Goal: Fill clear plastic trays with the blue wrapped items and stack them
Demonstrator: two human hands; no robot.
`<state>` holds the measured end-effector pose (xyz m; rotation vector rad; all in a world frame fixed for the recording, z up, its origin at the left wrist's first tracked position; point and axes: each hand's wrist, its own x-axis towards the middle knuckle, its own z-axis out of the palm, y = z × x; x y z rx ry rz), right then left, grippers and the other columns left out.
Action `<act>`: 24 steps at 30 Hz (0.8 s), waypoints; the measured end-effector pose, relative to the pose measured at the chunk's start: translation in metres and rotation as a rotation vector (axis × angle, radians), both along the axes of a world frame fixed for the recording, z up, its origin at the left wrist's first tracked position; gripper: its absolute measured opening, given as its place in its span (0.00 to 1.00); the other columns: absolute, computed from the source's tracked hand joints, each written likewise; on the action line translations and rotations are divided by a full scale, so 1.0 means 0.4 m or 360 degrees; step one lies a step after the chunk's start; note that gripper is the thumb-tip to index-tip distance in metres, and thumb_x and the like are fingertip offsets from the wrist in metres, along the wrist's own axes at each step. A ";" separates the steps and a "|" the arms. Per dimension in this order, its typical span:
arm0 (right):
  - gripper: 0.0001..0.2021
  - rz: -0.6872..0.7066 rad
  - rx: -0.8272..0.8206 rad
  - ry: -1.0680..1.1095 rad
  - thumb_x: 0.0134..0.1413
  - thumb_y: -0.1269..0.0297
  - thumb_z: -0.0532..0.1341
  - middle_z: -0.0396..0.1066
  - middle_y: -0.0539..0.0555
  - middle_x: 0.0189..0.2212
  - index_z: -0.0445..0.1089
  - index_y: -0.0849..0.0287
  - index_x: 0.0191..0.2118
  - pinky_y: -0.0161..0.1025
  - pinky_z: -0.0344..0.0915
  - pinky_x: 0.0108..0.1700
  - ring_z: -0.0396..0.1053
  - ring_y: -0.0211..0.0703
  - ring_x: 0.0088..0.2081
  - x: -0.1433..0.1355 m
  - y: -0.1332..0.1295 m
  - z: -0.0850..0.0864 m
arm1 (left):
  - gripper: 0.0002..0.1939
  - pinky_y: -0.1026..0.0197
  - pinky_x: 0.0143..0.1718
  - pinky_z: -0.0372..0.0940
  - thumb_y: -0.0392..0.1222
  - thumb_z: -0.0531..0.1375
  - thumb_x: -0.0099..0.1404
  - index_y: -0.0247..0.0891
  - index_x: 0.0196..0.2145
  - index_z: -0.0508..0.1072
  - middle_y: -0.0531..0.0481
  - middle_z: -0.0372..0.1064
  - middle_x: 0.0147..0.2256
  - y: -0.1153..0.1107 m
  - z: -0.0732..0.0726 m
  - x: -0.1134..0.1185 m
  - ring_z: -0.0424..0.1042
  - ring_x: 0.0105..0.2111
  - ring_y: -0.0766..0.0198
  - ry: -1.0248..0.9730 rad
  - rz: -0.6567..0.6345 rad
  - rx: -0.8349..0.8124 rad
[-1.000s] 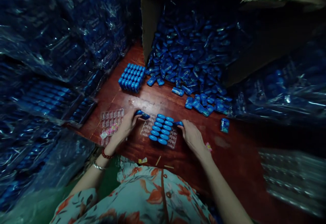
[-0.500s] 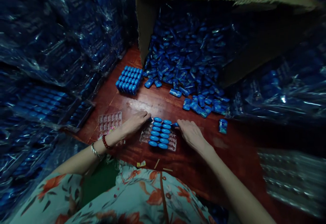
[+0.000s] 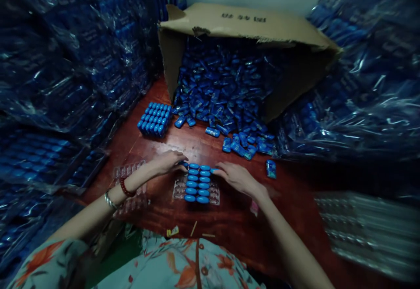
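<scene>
Two columns of glossy blue oval pieces (image 3: 197, 185) stand on a clear plastic tray (image 3: 214, 195) with moulded hollows, in the middle of the tabletop. At the columns' far left corner, my left hand (image 3: 171, 162) has its fingers closed on a blue oval piece (image 3: 184, 164). Opposite it, my right hand (image 3: 235, 176) pinches another blue piece (image 3: 213, 171) against the right column. Fingertips partly cover both pieces. Another clear tray (image 3: 131, 206) lies under and beside my left forearm.
A finished-looking block of blue pieces (image 3: 155, 120) stands at the back left. Small blue packs (image 3: 226, 92) spill from a cardboard box (image 3: 249, 24) on its side. Plastic-wrapped stacks (image 3: 82, 61) rise on both sides. Stacked clear trays (image 3: 364, 227) sit at right; scraps (image 3: 172, 231) lie near my shirt.
The camera view has tilted up, showing more of the box. Both hands have closed in on the columns' far end with their blue pieces. A pink scrap now shows by my right forearm.
</scene>
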<state>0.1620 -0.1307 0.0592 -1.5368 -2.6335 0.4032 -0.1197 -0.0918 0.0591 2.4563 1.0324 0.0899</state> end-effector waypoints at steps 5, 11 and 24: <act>0.17 -0.0779 0.0154 0.0029 0.62 0.62 0.49 0.66 0.61 0.49 0.62 0.58 0.54 0.41 0.64 0.42 0.67 0.49 0.47 0.110 0.099 -0.025 | 0.15 0.62 0.39 0.62 0.42 0.47 0.70 0.34 0.45 0.69 0.44 0.71 0.39 0.144 0.028 0.119 0.70 0.37 0.62 -0.0199 0.0058 0.0266; 0.22 -0.0629 -0.0120 -0.0084 0.54 0.64 0.58 0.66 0.62 0.49 0.58 0.60 0.55 0.40 0.63 0.42 0.68 0.50 0.46 0.083 0.137 -0.078 | 0.14 0.57 0.45 0.59 0.28 0.48 0.65 0.29 0.44 0.70 0.36 0.68 0.45 0.253 -0.044 0.332 0.67 0.43 0.57 0.0252 0.0151 0.0637; 0.16 -0.0945 -0.0253 0.1458 0.58 0.55 0.52 0.72 0.53 0.34 0.65 0.58 0.46 0.39 0.68 0.35 0.72 0.40 0.29 0.055 -0.191 -0.168 | 0.10 0.60 0.36 0.64 0.44 0.61 0.58 0.35 0.36 0.74 0.48 0.69 0.33 0.007 -0.047 -0.039 0.68 0.34 0.62 -0.0889 0.0991 0.0260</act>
